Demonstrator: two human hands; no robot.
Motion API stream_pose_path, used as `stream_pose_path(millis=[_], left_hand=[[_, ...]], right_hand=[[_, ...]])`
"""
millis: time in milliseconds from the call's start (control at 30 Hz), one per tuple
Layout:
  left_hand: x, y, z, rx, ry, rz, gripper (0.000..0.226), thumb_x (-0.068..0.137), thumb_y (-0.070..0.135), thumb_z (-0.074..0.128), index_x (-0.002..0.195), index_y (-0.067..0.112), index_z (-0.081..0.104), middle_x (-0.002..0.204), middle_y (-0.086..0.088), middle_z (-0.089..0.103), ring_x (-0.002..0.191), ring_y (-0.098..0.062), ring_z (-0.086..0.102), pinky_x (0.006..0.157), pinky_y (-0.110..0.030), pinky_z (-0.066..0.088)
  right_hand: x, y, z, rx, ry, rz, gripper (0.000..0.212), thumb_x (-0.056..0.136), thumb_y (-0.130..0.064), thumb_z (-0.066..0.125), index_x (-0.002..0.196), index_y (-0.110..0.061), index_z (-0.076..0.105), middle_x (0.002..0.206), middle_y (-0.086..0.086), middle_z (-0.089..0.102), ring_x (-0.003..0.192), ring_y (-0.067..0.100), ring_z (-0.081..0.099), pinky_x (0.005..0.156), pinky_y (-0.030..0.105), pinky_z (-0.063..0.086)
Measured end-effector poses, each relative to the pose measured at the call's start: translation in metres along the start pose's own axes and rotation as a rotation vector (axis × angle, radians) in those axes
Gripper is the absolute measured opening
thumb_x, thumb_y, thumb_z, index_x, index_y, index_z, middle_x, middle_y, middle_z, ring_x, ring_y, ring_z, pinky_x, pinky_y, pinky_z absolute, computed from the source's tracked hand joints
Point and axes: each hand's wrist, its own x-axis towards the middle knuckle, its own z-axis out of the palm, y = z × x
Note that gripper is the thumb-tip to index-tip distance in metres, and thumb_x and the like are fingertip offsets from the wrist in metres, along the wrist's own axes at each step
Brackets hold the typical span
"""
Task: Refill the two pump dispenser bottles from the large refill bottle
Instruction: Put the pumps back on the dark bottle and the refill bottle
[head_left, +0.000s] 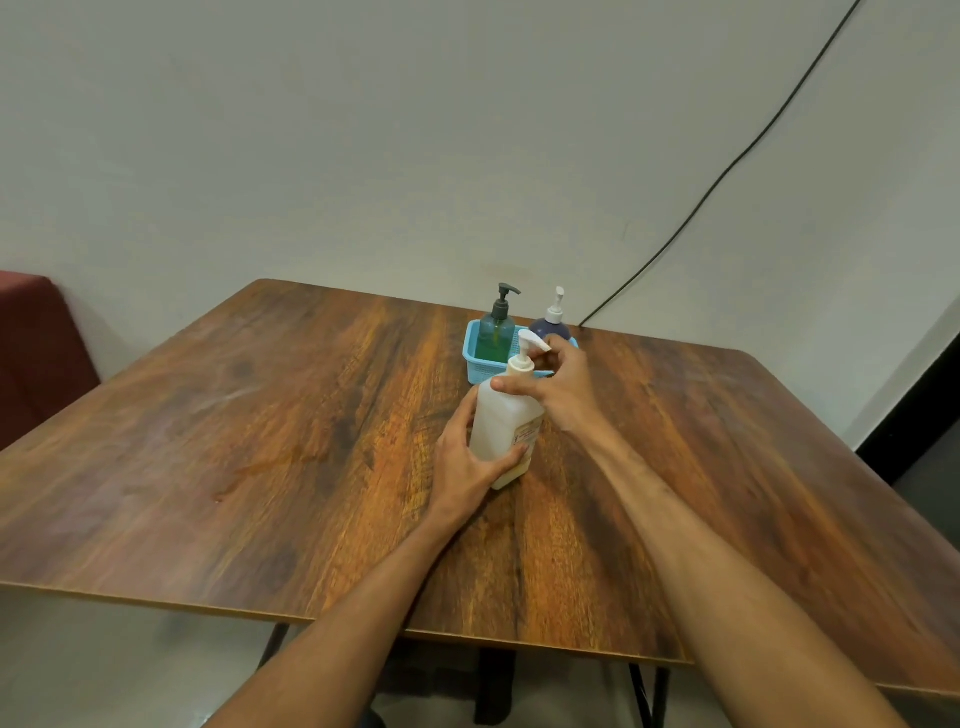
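Head view. The white refill bottle stands upright on the table, just right of frame centre. The left hand grips its lower body, fingers wrapped round the far side and thumb across the front near the label. The right hand holds the top: the thumb lies on the collar at the neck and the fingers curl round the spout of the pump.

Just behind the refill bottle, toward the wall, a blue basket holds the two dispensers: a green bottle with a dark pump on the left and a blue bottle with a white pump on the right. Both stand upright with their pumps fitted, and neither hand touches them.

Progress, as judged: the task is at its opening step. The grip suggests the refill bottle's pump is about to be unscrewed; whether it has loosened cannot be told. Left to do: open the refill bottle, take off both dispenser pumps, pour into each, and close all three.
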Motion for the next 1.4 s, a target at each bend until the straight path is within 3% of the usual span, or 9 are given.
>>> stream_pose_path(millis=[200,400,567,800,967,1033,1167,1333,1400], left_hand=[[0.0,0.0,-0.001,0.001,-0.005,-0.003,0.09,0.072,0.044,0.089,0.135,0.068,0.029,0.128,0.033,0.051,0.12,0.007,0.053,0.094,-0.016,0.048],[-0.001,0.003,-0.001,-0.009,-0.007,0.0,0.092,0.072,0.039,0.09,0.133,0.07,0.028,0.127,0.029,0.053,0.117,0.011,0.053,0.089,-0.009,0.047],[-0.001,0.001,0.0,-0.019,-0.01,-0.023,0.092,0.072,0.042,0.09,0.141,0.054,0.03,0.133,0.019,0.054,0.12,0.008,0.053,0.093,-0.015,0.048],[-0.001,0.002,0.0,-0.038,-0.011,-0.01,0.09,0.072,0.039,0.091,0.139,0.056,0.033,0.13,0.015,0.059,0.116,0.006,0.056,0.09,-0.016,0.052],[0.0,0.0,-0.001,-0.038,0.0,-0.017,0.091,0.072,0.042,0.09,0.145,0.045,0.036,0.133,0.013,0.059,0.118,0.004,0.055,0.095,-0.027,0.055],[0.0,-0.001,0.0,-0.04,-0.005,-0.008,0.09,0.072,0.041,0.091,0.145,0.044,0.037,0.133,0.012,0.06,0.117,0.002,0.057,0.095,-0.03,0.055],[-0.001,-0.002,0.0,-0.042,0.005,-0.013,0.091,0.071,0.043,0.091,0.144,0.05,0.036,0.132,0.009,0.062,0.116,-0.003,0.059,0.095,-0.037,0.057],[0.0,-0.002,0.0,-0.04,0.009,-0.031,0.092,0.07,0.046,0.09,0.145,0.049,0.036,0.135,0.011,0.06,0.119,-0.001,0.057,0.097,-0.039,0.056],[0.001,-0.005,0.001,-0.035,0.002,-0.029,0.092,0.071,0.043,0.091,0.147,0.041,0.039,0.135,0.01,0.06,0.119,-0.001,0.057,0.096,-0.039,0.056]], right_hand=[[0.005,-0.004,-0.013,0.007,-0.19,0.063,0.043,0.079,-0.011,0.082,0.119,-0.013,0.067,0.112,-0.002,0.074,0.112,0.014,0.066,0.103,0.043,0.05],[0.003,-0.002,0.0,-0.056,-0.046,-0.03,0.046,0.06,-0.025,0.095,0.09,-0.014,0.061,0.089,-0.006,0.066,0.085,0.011,0.063,0.073,0.029,0.054],[0.009,-0.004,-0.016,-0.028,-0.195,0.007,0.043,0.076,-0.012,0.084,0.115,-0.015,0.069,0.114,-0.002,0.072,0.111,0.014,0.066,0.098,0.037,0.052],[0.006,-0.004,-0.003,-0.046,-0.051,-0.016,0.049,0.06,-0.02,0.095,0.096,-0.012,0.064,0.088,-0.006,0.064,0.079,0.005,0.058,0.064,0.013,0.046],[0.004,-0.003,-0.016,-0.016,-0.166,0.019,0.041,0.075,-0.009,0.084,0.113,-0.015,0.07,0.11,-0.003,0.073,0.107,0.012,0.067,0.097,0.039,0.054],[0.001,-0.003,-0.013,-0.008,-0.067,0.021,0.034,0.071,-0.006,0.086,0.101,-0.015,0.072,0.1,-0.005,0.073,0.097,0.011,0.068,0.09,0.037,0.057],[-0.001,0.001,0.003,-0.028,0.059,-0.025,0.053,0.056,-0.021,0.096,0.094,-0.008,0.062,0.087,-0.002,0.066,0.078,0.011,0.06,0.066,0.025,0.053],[0.001,-0.003,-0.01,-0.027,-0.125,0.04,0.045,0.075,-0.017,0.086,0.115,-0.015,0.066,0.115,-0.001,0.07,0.107,0.012,0.064,0.093,0.031,0.052],[0.0,-0.004,-0.01,-0.005,-0.109,0.035,0.033,0.077,-0.009,0.083,0.106,-0.019,0.07,0.112,-0.001,0.072,0.106,0.011,0.066,0.097,0.036,0.054]])
